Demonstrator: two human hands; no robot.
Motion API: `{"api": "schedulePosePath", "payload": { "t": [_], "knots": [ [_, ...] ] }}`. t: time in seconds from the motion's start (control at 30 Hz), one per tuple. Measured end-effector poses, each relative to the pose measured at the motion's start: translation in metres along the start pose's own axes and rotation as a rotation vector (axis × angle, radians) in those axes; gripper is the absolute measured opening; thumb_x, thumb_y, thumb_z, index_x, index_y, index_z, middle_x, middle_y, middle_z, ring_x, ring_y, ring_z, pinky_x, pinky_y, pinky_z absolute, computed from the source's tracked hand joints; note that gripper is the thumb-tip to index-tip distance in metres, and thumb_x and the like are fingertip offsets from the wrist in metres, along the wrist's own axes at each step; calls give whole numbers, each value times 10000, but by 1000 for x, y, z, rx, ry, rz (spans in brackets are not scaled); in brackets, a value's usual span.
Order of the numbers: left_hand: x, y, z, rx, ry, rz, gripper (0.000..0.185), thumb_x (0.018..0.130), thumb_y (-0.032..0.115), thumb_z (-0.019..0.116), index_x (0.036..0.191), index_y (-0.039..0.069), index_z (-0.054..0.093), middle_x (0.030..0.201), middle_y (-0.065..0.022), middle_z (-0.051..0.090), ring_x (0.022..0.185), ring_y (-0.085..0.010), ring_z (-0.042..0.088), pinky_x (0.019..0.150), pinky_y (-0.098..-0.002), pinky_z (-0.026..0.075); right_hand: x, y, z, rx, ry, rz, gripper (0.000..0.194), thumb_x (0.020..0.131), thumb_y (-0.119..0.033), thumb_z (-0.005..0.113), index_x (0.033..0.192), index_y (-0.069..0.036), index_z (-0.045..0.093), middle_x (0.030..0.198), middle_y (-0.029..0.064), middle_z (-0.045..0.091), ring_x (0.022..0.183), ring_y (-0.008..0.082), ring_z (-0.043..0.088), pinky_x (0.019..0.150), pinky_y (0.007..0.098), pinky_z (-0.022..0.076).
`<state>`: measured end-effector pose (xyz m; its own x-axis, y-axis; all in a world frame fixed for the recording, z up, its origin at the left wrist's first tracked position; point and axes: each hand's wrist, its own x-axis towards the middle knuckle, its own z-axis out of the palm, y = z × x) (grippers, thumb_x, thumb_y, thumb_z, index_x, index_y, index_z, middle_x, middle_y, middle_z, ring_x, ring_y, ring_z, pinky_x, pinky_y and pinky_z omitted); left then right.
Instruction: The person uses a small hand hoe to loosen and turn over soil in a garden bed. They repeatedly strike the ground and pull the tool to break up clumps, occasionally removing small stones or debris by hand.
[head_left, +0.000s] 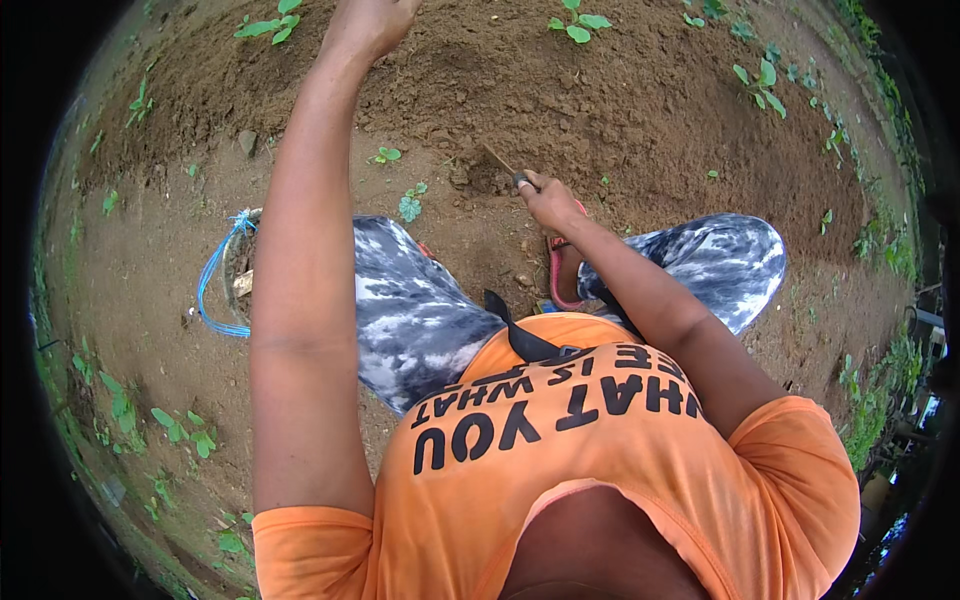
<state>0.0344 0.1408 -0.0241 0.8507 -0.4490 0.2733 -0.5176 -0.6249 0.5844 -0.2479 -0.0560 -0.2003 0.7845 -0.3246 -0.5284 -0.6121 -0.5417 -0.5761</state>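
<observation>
My right hand (553, 201) grips the dark handle of a thin-bladed hand tool (498, 158), possibly a knife. The blade points forward and left, over a small hollow in the loose brown soil (484, 178). My left hand (373, 24) reaches far forward, to the upper edge of the view. Its fingers are cut off there, so what they touch or hold is hidden. Leafy seedlings stand on either side of it, one to the left (271, 24) and one to the right (580, 22). Below the blade grows a small lobed-leaf plant (410, 206).
Left of my leg is a round container (234, 277) with a blue cord handle (204, 289), partly hidden by my left arm. A stone (247, 142) lies beyond it. More seedlings (763, 86) grow at right. My sandalled foot (568, 274) rests near my right forearm.
</observation>
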Motion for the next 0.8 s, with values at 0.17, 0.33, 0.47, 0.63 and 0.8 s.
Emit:
{"api": "schedulePosePath", "payload": {
  "t": [0.17, 0.33, 0.47, 0.63, 0.8],
  "knots": [
    [-1, -4, -10, 29, -11, -9, 281, 989, 299, 669, 1213, 140, 726, 1060, -54, 757, 974, -185, 703, 896, -367, 541, -6, -32, -75, -556, -230, -190, 468, 965, -382, 595, 1340, -114, 676, 1227, 213, 713, 1144, 355, 691, 1009, 447, 546],
    [-9, 11, -23, -137, 46, -47, 164, 934, 110, 666, 1051, 4, 708, 942, -105, 747, 892, -173, 686, 835, -334, 536, 1, 5, 36, -900, -403, -385, 466, 952, -237, 557, 1398, -116, 620, 1102, 233, 738, 1029, 380, 731, 908, 489, 581],
    [2, 5, -25, -133, 77, -52, 191, 932, 134, 666, 1072, 17, 721, 967, -138, 756, 913, -209, 707, 834, -352, 544, -2, 70, 101, -596, -287, -166, 715, 998, -320, 553, 1636, -236, 239, 1090, 307, 710, 989, 429, 723, 855, 533, 577],
    [17, -1, -16, 14, 56, 60, 252, 994, 275, 667, 1203, 148, 725, 1056, -51, 750, 933, -163, 689, 878, -365, 541, 13, 72, 73, -496, -310, -105, 742, 1012, -432, 562, 1643, -327, 187, 1299, 268, 650, 1082, 471, 680, 909, 542, 560],
    [9, 20, -14, -86, 29, -24, 228, 942, 196, 674, 1125, 74, 730, 986, -132, 747, 907, -232, 713, 833, -375, 551, 27, 26, -12, -424, -102, -70, 537, 989, -481, 585, 1470, -244, 573, 1209, 237, 711, 1167, 394, 670, 1029, 485, 511]
  ]
}}
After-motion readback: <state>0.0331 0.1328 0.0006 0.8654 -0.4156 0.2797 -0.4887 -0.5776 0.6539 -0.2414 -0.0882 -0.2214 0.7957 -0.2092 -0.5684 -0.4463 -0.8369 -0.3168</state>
